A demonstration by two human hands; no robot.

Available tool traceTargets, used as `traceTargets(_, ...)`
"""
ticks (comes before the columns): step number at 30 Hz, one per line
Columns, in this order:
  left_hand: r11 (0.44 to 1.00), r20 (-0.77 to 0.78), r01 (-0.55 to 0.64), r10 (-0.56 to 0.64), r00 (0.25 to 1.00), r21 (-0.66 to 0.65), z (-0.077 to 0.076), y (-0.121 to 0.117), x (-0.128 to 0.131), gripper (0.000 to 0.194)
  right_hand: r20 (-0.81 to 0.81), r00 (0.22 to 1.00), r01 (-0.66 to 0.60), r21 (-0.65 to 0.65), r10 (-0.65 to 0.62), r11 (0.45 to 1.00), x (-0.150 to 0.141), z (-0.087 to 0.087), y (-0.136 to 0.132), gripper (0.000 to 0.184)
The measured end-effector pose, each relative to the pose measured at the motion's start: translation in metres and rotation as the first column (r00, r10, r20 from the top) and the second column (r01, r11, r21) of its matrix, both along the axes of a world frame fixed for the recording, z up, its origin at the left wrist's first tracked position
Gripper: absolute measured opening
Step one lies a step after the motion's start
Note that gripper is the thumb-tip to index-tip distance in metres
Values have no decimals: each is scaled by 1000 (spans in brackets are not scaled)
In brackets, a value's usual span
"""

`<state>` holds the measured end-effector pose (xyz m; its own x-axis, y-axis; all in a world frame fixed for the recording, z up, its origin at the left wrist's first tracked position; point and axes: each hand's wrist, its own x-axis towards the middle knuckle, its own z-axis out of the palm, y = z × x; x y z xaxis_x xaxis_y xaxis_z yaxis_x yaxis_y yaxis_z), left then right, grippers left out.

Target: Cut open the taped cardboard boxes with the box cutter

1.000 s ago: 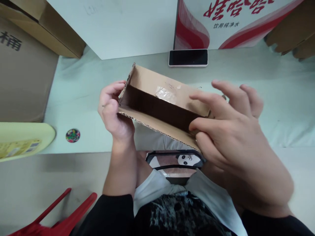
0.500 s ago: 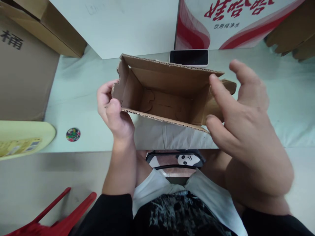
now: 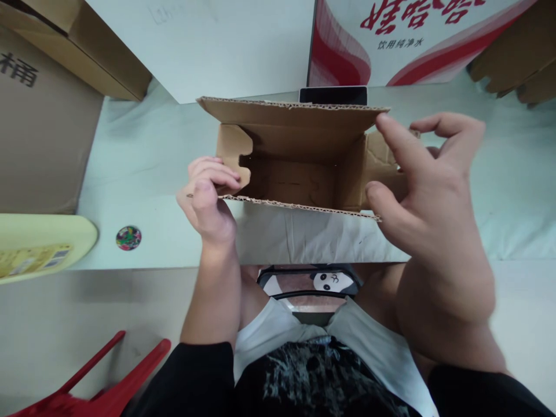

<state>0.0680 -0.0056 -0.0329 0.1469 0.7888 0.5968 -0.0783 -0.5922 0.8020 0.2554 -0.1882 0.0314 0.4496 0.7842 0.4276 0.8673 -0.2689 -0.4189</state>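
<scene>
A brown cardboard box (image 3: 299, 136) is held above the table with its top facing up and its inside visible. At its left end, my left hand (image 3: 212, 200) has its fingers on a notched end flap (image 3: 234, 153) that leans inward, while the thumb lies by the near corner. My right hand (image 3: 434, 179) spans the right end, index fingertip at the far panel's corner and thumb at the near panel. Its other fingers curl behind the right end flap (image 3: 384, 153), which stands outward; their tips are partly hidden.
A phone-like dark-screened device (image 3: 333, 95) lies behind the box, before a white carton with red print (image 3: 399, 63). Brown cartons (image 3: 47, 133) stand left, more cardboard (image 3: 512, 58) right. A yellow container (image 3: 47, 240) and round sticker (image 3: 129, 237) are on the table; a red chair (image 3: 130, 370) is below.
The left end flap has folded inward under my left fingers. The right end flap has swung outward with my right hand, and the box's far panel has shifted slightly left and up in view.
</scene>
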Motion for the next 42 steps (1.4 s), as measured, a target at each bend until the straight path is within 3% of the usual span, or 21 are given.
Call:
traceTargets(5, 991, 16, 127, -126, 992, -51, -2, 2, -4, 53, -259, 960, -68, 158, 107, 985, -3, -1, 2, 62)
traceTargets(10, 978, -46, 179, -185, 982, -103, -6, 9, -11, 50, -288, 950, -62, 198, 118, 978, -2, -3, 4, 44)
traceTargets(13, 979, -93, 165, -176, 980, -117, -5, 12, -13, 55, -344, 931, -49, 202, 118, 978, -2, -6, 6, 46)
traceTargets(17, 983, -135, 184, -181, 974, 8, 2, 10, -18, 56, -299, 948, -27, 263, 108, 964, -4, -3, 7, 30)
traceTargets(19, 965, -182, 236, -212, 960, 119, 8, 6, -22, 56, -237, 965, -60, 211, 111, 976, -3, 1, 5, 20)
traceTargets(22, 914, -283, 344, -278, 918, 215, 18, 2, -29, 52, -226, 963, -112, 163, 148, 980, 4, 4, -2, 27)
traceTargets(26, 885, -358, 428, -347, 867, 180, 19, 3, -38, 51, -246, 954, -84, 332, 172, 940, 11, 1, -10, 47)
traceTargets(30, 863, -411, 485, -394, 822, 142, 14, 1, -38, 58, -294, 936, -63, 402, 194, 913, 6, -2, -8, 58)
traceTargets(33, 852, -466, 511, -406, 786, 118, 17, -6, -33, 62, -472, 843, -3, 476, 258, 879, 1, -3, -1, 63)
traceTargets(37, 818, -468, 550, -424, 775, 169, 16, -6, -29, 63, -664, 619, -130, 441, 420, 888, 5, -5, 5, 42)
traceTargets(42, 886, -391, 448, -373, 841, 120, -4, 4, -23, 74, -740, 481, -100, 485, 469, 869, 3, -9, 11, 63)
